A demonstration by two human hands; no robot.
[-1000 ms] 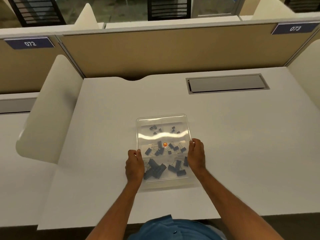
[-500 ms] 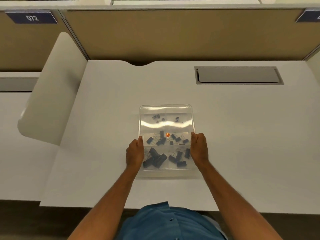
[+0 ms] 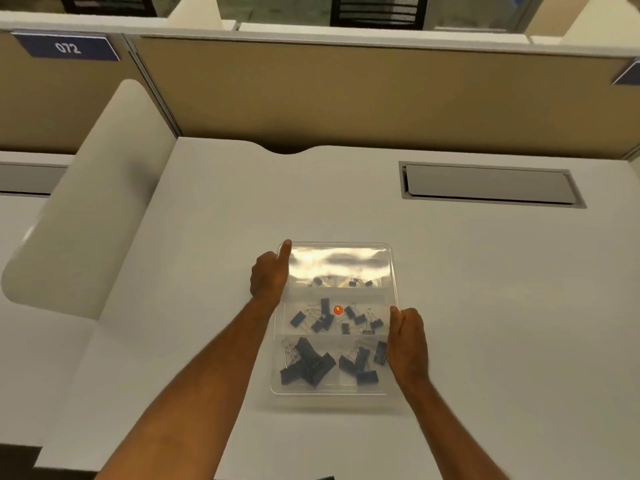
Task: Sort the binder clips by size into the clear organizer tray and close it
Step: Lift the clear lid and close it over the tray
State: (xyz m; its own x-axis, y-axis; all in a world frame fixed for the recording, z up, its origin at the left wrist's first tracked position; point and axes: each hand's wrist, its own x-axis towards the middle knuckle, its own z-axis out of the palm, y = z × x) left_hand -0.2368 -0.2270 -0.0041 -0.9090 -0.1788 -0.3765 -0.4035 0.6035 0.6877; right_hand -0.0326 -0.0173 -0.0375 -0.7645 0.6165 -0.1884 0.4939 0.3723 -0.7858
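Observation:
The clear organizer tray (image 3: 390, 271) lies on the white desk with its clear lid down over it. Under the lid, small binder clips (image 3: 353, 282) sit in the far row, medium clips (image 3: 325, 317) in the middle row and large clips (image 3: 308, 365) in the near row. My left hand (image 3: 268, 277) is at the tray's far left edge, its index finger stretched to the far left corner. My right hand (image 3: 407, 336) rests against the right edge, thumb on the lid's rim. A small orange dot (image 3: 338, 310) glows at mid tray.
The white desk (image 3: 485, 306) has a grey cable flap (image 3: 488, 185) at the back right. A beige partition (image 3: 346, 98) runs along the back, and a rounded white side divider (image 3: 86, 209) stands to the left.
My left hand slid from the tray's near left side up to the far left corner, index finger now stretched out. The right hand stayed at the right edge.

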